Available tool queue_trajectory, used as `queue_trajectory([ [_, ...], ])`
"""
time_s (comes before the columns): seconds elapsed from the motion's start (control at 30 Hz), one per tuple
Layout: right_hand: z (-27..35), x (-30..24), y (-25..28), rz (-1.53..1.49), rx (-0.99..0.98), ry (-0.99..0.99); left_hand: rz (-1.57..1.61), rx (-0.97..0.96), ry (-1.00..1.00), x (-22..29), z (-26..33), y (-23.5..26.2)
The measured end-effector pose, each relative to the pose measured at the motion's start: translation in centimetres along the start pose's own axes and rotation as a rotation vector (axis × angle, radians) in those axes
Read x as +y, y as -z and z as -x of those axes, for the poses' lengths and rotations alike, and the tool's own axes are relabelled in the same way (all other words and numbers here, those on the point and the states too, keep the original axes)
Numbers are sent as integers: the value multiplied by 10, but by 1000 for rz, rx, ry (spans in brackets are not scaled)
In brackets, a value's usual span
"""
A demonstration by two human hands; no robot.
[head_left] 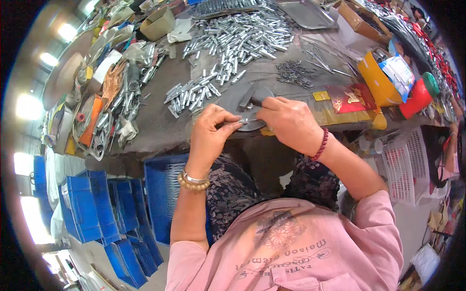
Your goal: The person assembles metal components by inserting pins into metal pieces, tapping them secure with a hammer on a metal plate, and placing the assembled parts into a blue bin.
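My left hand (213,131) pinches a small silver metal rod (248,120) between thumb and forefinger at the table's front edge. My right hand (291,121) is closed at the rod's other end; its fingertips hide what they grip. Under and behind both hands lies a dark grey plate (228,99) with a small upright dark metal piece (247,95) on it. A small heap of silver rods (191,94) lies just beyond my left hand. Past my right hand is a pile of short dark pins (294,73).
A large heap of silver rods (242,36) covers the table's far middle. To the right stand a red packet (353,98), a yellow box (376,80) and a red bottle (415,97) with a green cap. Tools crowd the left; blue crates (87,206) stand below.
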State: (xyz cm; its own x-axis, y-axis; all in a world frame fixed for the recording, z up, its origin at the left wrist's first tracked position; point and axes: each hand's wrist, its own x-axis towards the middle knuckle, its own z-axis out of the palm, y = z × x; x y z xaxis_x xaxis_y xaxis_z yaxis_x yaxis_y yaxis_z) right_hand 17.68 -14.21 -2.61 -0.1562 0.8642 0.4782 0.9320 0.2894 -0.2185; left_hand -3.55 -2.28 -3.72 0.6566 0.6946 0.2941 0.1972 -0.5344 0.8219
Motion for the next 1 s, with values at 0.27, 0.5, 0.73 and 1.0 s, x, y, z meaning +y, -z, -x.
queue_trajectory([
  [0.27,8,17,18,-75,166,-186,-33,32,-5,0,4,0],
  [0.5,38,116,47,50,104,-626,1,34,13,0,3,-4],
  [0.73,32,118,35,41,11,-614,-22,38,-5,-1,5,-2],
  [1.0,33,120,32,93,86,-554,20,46,36,-5,6,-3],
])
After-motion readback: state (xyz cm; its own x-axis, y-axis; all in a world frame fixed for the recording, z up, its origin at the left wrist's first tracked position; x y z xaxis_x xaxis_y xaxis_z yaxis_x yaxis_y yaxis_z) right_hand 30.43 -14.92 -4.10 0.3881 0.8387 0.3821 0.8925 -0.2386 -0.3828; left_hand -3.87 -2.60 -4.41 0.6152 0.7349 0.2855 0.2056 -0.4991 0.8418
